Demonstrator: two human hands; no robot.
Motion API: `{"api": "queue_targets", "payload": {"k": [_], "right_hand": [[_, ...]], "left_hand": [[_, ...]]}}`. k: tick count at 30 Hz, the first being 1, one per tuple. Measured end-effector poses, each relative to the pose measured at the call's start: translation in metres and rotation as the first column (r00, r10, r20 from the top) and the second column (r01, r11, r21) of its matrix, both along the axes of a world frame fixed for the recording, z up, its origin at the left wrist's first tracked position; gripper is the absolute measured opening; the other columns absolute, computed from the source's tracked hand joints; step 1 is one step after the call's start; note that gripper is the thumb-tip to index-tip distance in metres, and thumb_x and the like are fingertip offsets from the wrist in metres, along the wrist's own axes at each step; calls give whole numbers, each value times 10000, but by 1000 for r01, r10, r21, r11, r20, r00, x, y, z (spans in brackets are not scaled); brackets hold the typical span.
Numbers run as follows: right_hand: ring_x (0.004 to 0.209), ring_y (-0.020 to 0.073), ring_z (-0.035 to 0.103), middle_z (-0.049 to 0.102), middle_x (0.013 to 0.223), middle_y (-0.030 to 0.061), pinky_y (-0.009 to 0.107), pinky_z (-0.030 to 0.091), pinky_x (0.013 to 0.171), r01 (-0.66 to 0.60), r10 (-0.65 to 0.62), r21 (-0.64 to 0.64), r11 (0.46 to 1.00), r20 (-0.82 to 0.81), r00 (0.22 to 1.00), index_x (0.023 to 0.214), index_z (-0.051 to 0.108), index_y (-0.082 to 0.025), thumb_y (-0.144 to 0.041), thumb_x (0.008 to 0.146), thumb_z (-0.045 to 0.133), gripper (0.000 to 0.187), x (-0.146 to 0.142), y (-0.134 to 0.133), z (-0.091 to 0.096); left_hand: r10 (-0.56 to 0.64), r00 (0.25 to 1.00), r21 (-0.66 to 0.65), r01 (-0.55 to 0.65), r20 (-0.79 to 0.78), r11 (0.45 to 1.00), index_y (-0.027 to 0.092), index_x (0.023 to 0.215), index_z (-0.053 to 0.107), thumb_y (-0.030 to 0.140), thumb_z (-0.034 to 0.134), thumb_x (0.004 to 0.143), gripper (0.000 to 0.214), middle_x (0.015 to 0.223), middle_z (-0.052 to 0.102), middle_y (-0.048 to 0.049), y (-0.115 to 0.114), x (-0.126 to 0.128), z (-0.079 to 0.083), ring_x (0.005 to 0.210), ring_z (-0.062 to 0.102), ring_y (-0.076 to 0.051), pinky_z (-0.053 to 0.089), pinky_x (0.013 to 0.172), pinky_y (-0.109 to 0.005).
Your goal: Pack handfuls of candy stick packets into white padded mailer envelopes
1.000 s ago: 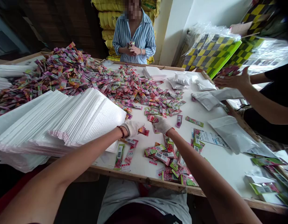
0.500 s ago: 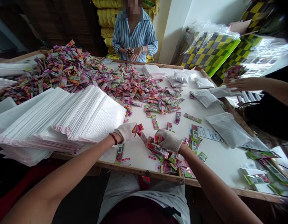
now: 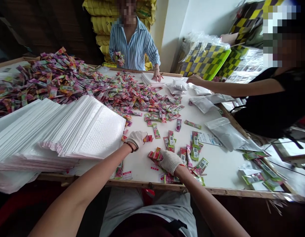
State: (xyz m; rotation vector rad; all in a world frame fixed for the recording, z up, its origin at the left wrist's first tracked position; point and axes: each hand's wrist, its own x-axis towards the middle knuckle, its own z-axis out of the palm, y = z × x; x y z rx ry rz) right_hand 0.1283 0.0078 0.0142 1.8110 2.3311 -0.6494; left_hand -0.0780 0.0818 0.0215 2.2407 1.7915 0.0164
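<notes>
The gloved right hand (image 3: 170, 160) is drawing back toward the table's (image 3: 223, 169) near edge, fingers closing on loose sachets (image 3: 156, 154) at lower centre. Just upper left, the gloved left hand (image 3: 139, 138) is pinching pink packets (image 3: 148, 139) beside stacked white mailers (image 3: 93, 131).

Flat pink-green sachets (image 3: 171, 138), loosely scattered

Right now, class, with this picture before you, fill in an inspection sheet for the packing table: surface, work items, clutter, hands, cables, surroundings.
Surface: white table, wooden edge, crowded.
Job's things: loose sachets near both hands; stack of white mailers on the left.
Clutter: big sachet heap, filled white bags, printed slip.
Hands: left hand, gloved, fingers closed on a pink sachet; right hand, gloved, resting on sachets.
Cables: nothing seen on the table.
Surroundings: two co-workers, striped shirt and black top; yellow sacks behind.
</notes>
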Motion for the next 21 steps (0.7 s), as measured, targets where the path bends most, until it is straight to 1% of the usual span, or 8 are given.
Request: {"api": "queue_targets", "payload": {"k": [2,5,8,11,13,16,19,21], "right_hand": [[841,284,677,714,917,118,352,489,690,-1,2,15,1000,-29,1000,1017,642,-228,-388,722,650,336,1,-1,1],[774,237,671,718,854,73,313,507,663,95,-101,-33,995,-254,962,971,663,-237,-294,678,671,299,10,1,9],[580,160,612,693,735,17,252,477,516,260,-317,-182,948,-507,801,971,650,-228,-298,748,601,238,28,12,24],[459,123,520,597,575,-11,213,385,407,447,-439,-141,883,-582,684,773,609,-190,-333,780,554,153,47,36,37],[420,109,479,511,481,-23,200,329,375,529,-477,-71,845,-545,689,614,531,-186,-326,752,573,201,58,55,41],[374,99,459,475,421,-21,192,313,360,561,-528,-98,822,-499,687,541,476,-187,-282,745,554,238,70,79,43],[352,93,456,491,397,-19,180,306,355,526,-523,-121,842,-424,739,558,493,-182,-259,736,566,207,77,96,44],[359,92,467,512,404,-15,174,302,355,491,-497,-112,864,-352,793,585,515,-180,-282,744,585,202,75,107,43]], "left_hand": [[-21,1000,3,21,-22,1000,194,962,668,291,593,790,211,1064,654,-133,10,2,-1,1046,600,-273,446,889,-361],[-108,991,34,111,-73,993,167,940,674,294,557,812,215,1136,622,-170,14,0,0,1072,586,-303,430,904,-392],[-198,976,39,202,-93,979,180,1060,646,278,525,837,272,1116,638,-148,21,3,5,1028,605,-271,442,870,-355],[-260,962,38,264,-80,964,188,1123,618,259,517,848,301,1076,657,-125,40,15,10,1004,614,-245,441,849,-321],[-327,941,57,332,-84,941,204,1093,629,256,533,842,275,1054,663,-116,56,26,11,988,615,-245,431,845,-325],[-454,875,87,472,-168,877,227,1014,660,285,514,868,214,977,675,-104,75,41,7,920,622,-251,422,791,-341],[-533,787,79,580,-310,811,227,1017,667,280,502,882,220,943,677,-108,84,48,-1,851,627,-257,411,725,-349],[-536,766,84,597,-355,797,222,1041,662,265,489,891,233,943,677,-114,85,50,-6,815,629,-251,405,701,-348]]}}
